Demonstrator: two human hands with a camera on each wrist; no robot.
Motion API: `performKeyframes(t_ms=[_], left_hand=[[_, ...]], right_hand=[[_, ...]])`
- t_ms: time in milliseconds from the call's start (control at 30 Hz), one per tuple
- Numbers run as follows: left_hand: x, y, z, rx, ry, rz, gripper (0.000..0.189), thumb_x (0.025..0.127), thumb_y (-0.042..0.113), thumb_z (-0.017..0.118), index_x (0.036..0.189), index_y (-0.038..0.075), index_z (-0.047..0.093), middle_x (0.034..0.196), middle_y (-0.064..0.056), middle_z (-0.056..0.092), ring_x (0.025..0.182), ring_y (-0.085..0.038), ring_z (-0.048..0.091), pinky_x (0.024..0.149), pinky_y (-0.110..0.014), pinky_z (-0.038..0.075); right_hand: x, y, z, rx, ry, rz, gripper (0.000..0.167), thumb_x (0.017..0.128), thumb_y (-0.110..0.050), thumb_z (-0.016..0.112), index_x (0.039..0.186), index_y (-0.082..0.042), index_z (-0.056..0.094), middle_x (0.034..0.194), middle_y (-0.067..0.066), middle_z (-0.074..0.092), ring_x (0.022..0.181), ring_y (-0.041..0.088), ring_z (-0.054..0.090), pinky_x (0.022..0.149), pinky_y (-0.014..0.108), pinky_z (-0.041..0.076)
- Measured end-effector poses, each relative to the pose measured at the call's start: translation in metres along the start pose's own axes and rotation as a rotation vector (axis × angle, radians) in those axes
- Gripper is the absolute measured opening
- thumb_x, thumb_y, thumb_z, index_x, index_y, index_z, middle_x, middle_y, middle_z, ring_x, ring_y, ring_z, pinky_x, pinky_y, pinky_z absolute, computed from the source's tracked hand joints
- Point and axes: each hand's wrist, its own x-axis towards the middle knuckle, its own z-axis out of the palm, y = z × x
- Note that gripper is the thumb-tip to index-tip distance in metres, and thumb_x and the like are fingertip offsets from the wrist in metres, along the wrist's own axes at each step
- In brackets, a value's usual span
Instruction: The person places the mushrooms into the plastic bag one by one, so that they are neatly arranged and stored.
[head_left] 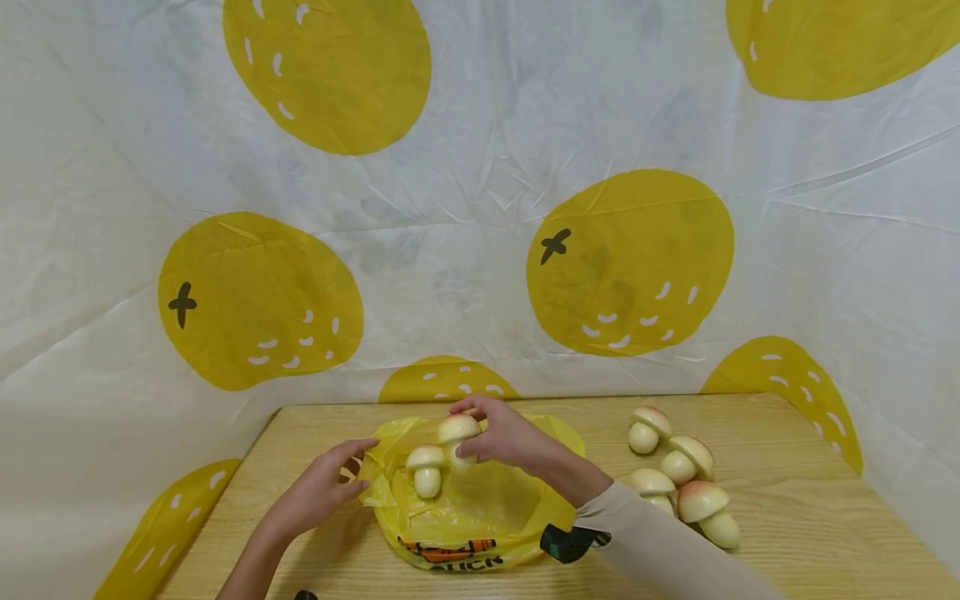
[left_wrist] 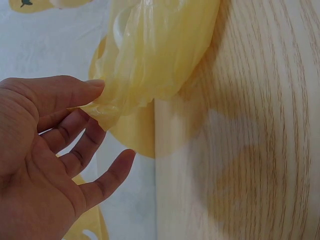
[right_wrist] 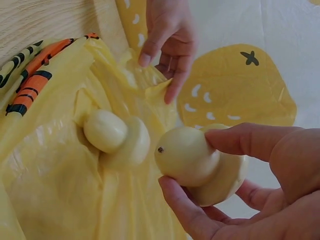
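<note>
A yellow plastic bag (head_left: pixel 498 500) with dark and orange print lies spread on the table, its opening facing up. My left hand (head_left: pixel 318 483) pinches the bag's left edge between thumb and fingers; the left wrist view shows the thin film (left_wrist: pixel 102 112) caught there. Over the bag, my right hand (head_left: pixel 510 433) holds a toy mushroom (head_left: pixel 456 428), cream with a reddish top. Its rounded stem (right_wrist: pixel 182 156) sits between thumb and fingers in the right wrist view. A second toy mushroom (head_left: pixel 427 472) lies within the bag, just left of the held one.
To the right of the bag, several more toy mushrooms (head_left: pixel 703 500) lie in a loose group on the wooden table (head_left: pixel 802 467). A white cloth printed with yellow fruit (head_left: pixel 630 262) hangs behind the table's back edge and along its sides.
</note>
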Motion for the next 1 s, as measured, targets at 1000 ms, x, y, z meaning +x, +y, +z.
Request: performKeyframes(t_ms=[1000], left_hand=[[0.000, 0.001, -0.001, 0.011, 0.001, 0.003, 0.056, 0.096, 0.006, 0.069, 0.148, 0.003, 0.050, 0.141, -0.018, 0.054, 0.104, -0.022, 0.056, 0.084, -0.043, 0.051]], right_hand=[[0.011, 0.039, 0.015, -0.099, 0.075, 0.151, 0.052, 0.085, 0.000, 0.079, 0.132, -0.001, 0.056, 0.111, 0.015, 0.059, 0.083, 0.023, 0.061, 0.072, 0.044, 0.056]])
